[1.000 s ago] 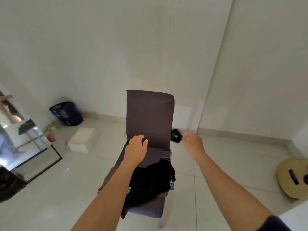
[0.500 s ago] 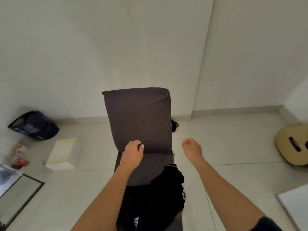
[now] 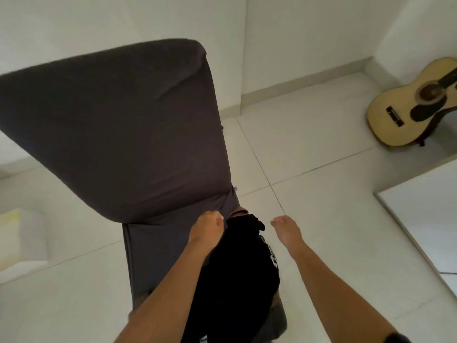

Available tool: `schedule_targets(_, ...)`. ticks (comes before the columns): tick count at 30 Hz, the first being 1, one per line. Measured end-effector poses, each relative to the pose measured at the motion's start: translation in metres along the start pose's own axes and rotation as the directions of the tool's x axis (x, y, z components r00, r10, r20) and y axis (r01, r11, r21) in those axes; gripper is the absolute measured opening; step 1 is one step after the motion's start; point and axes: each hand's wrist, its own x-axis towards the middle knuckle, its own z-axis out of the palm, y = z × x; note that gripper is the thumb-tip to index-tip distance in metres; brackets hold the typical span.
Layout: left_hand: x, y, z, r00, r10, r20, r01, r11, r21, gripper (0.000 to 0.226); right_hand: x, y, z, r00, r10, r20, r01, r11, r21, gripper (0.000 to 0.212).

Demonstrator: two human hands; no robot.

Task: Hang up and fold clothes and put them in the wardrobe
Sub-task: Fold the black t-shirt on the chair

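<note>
A black garment with white print lies bunched on the seat of a chair in a dark grey cover. A brownish piece of cloth peeks out at its far edge. My left hand hovers at the seat's back, right beside the black garment's top edge, fingers curled; whether it touches the cloth is unclear. My right hand hangs just right of the garment over the floor, fingers loosely curled and holding nothing.
A light wooden guitar leans at the right wall. A white panel edge juts in at the right. A pale box sits on the tiled floor at the left.
The view has closed in on the chair and tilted down. Both hands have dropped from the backrest height toward the black garment on the seat.
</note>
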Motion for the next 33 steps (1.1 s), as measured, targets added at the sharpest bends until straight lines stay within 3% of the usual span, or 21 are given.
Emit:
schedule_targets(3, 0.017, -0.008, 0.038, 0.999, 0.032, 0.029, -0.033, 0.999, 0.039, 0.023, 0.030, 0.027, 0.020, 0.991, 0.107, 0.075, -0.106, 0.994, -0.022, 0.009)
schedule_targets(8, 0.042, -0.010, 0.084, 0.965, 0.252, 0.070, -0.257, 0.963, 0.076, 0.028, 0.066, 0.055, 0.056, 0.972, 0.191, 0.138, -0.187, 0.981, -0.042, 0.030)
schedule_targets(11, 0.060, -0.016, 0.108, 0.939, 0.314, 0.142, -0.330, 0.937, 0.110, 0.035, 0.078, 0.064, 0.074, 0.970, 0.173, 0.169, -0.179, 0.984, 0.022, 0.028)
schedule_targets(14, 0.070, -0.023, 0.124, 0.926, 0.351, 0.141, -0.375, 0.902, 0.214, 0.036, 0.083, 0.072, 0.086, 0.983, 0.139, 0.117, -0.148, 0.987, 0.068, 0.023)
schedule_targets(16, 0.074, -0.025, 0.128, 0.928, 0.366, 0.072, -0.373, 0.908, 0.191, 0.027, 0.085, 0.074, 0.091, 0.991, 0.118, 0.057, -0.122, 0.990, 0.075, 0.015)
schedule_targets(20, 0.076, -0.020, 0.128, 0.950, 0.312, -0.018, -0.310, 0.948, 0.071, 0.019, 0.085, 0.073, 0.087, 0.990, 0.136, 0.042, -0.141, 0.976, 0.167, 0.015)
schedule_targets(25, 0.061, -0.014, 0.102, 0.990, 0.137, 0.027, -0.131, 0.977, -0.166, 0.019, 0.068, 0.059, 0.067, 0.975, 0.207, 0.080, -0.222, 0.895, 0.387, 0.018)
schedule_targets(27, 0.049, -0.012, 0.083, 1.000, 0.014, -0.008, -0.016, 0.960, -0.278, 0.017, 0.057, 0.048, 0.058, 0.971, 0.221, 0.090, -0.237, 0.865, 0.442, 0.027)
schedule_targets(30, 0.026, -0.006, 0.050, 0.991, -0.131, -0.038, 0.101, 0.893, -0.438, 0.017, 0.027, 0.022, 0.049, 0.963, 0.225, 0.146, -0.267, 0.753, 0.601, 0.020)
schedule_targets(33, 0.000, 0.009, 0.018, 0.983, -0.173, 0.058, 0.176, 0.812, -0.557, 0.020, -0.003, -0.007, 0.048, 0.963, 0.174, 0.204, -0.268, 0.684, 0.679, 0.029)
